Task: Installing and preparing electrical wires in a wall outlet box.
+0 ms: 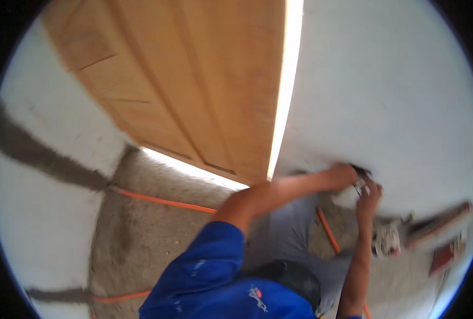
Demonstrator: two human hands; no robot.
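Both my hands meet low on the white wall, right of the door. My left hand reaches across from the left, its fingers bent in at a dark spot that looks like a recess in the wall. Close below it, my right hand has its fingers pinched together. Between them shows a small white and dark piece, too blurred to name. Which hand grips it, or whether both do, is hard to see.
A wooden door stands ahead, with bright light along its edges. Orange conduit runs over the rough floor and passes near my legs. At the right are a white and dark object, a long board and a reddish block.
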